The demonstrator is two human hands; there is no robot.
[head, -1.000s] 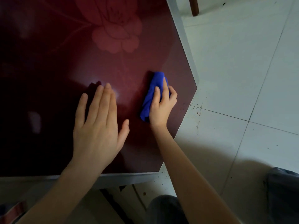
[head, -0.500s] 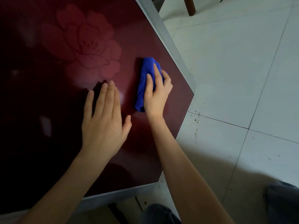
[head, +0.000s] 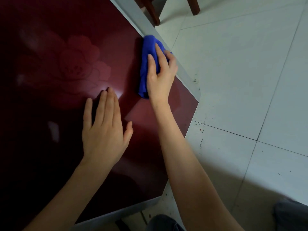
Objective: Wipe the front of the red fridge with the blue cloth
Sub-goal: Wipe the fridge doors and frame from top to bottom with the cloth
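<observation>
The red fridge (head: 116,52) front fills most of the left side, a glossy dark maroon panel with a faint rose pattern (head: 78,69) printed into it, paler pink against the deep red. It's shiny enough to throw back a soft white glare right by the left hand's fingertips and a couple of blurry reflections further left. A flat grey trim (head: 150,29) runs along the door's right edge and another strip along the bottom. The floor (head: 241,80) is big pale square tiles with thin dark grout lines, and there are little dark specks scattered near the fridge's corner. Two dark wooden furniture legs (head: 194,5) poke in at the top. The blue cloth (head: 147,52) is bunched into a long soft wad, bright royal blue, looks like microfibre, pressed against the door right at the grey trim on the right edge. The right hand (head: 160,77) lies over it, fingers slightly spread and curled down onto the fabric, pinning it to the panel. The left hand (head: 104,130) rests flat on the red surface lower down, fingers straight and mostly together, thumb angled out to the side. Both forearms are bare. Grey fabric shows at the bottom, probably the person's knees.
</observation>
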